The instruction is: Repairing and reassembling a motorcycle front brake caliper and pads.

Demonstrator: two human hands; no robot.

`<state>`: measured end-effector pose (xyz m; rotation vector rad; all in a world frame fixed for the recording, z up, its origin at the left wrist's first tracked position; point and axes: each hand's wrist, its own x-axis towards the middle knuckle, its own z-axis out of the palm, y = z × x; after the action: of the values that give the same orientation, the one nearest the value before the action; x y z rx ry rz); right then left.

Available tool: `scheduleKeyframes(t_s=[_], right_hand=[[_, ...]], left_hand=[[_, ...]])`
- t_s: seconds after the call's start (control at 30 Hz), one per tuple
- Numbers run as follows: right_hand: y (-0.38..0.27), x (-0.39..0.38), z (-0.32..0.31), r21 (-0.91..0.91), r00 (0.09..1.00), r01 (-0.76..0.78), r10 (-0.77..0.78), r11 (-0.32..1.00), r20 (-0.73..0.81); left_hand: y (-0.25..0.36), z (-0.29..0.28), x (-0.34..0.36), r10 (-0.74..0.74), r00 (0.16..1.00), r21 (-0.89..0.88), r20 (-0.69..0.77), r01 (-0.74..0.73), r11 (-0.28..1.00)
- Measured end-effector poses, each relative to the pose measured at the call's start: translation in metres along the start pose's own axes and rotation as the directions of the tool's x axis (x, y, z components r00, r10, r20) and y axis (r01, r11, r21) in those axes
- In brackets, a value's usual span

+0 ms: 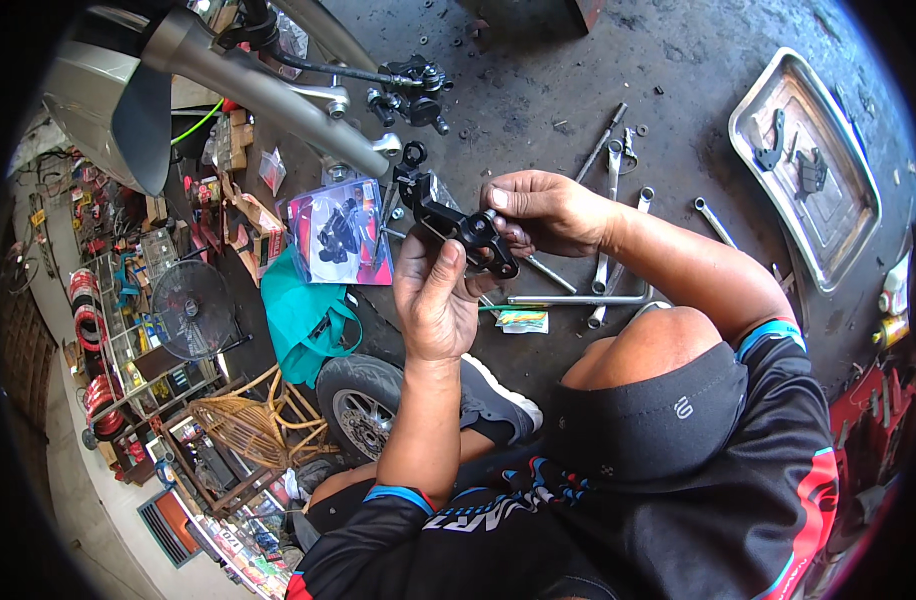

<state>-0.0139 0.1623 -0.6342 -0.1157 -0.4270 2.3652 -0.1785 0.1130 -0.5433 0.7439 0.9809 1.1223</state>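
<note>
Between my two hands is a black metal bracket [441,212] with round eyes at its ends, tilted from upper left to lower right. My left hand [436,300] grips its lower part, with the thumb up along its side. Bent inward, the thumb and fingers of my right hand [548,212] pinch the bracket's lower right end; whether a small part is also between them is hidden. The bracket's upper end lies close to the bottom of a grey fork leg [288,105]. A black brake caliper [413,90] hangs from a hose beyond it.
Several spanners [612,180] and a long-handled bar [578,299] lie on the dark floor. At right is a metal tray [828,215] with black parts. Left of my hands are a picture-printed package [338,235], a teal bag [303,315], a wheel [360,408] and a fan [191,310].
</note>
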Motion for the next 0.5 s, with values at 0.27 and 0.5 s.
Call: scheduleKeyframes(t_s=[0.27, 0.5], right_hand=[[0.005, 0.000, -0.005, 0.012, 1.000, 0.012, -0.012, 1.000, 0.004], [0.005, 0.000, -0.005, 0.033, 0.997, 0.004, -0.006, 0.999, 0.080]], left_hand=[[0.004, 0.012, 0.000, 0.010, 0.999, 0.145, 0.041, -0.016, 0.989], [0.003, 0.011, -0.003, 0.011, 1.000, 0.209, 0.024, -0.016, 0.978]])
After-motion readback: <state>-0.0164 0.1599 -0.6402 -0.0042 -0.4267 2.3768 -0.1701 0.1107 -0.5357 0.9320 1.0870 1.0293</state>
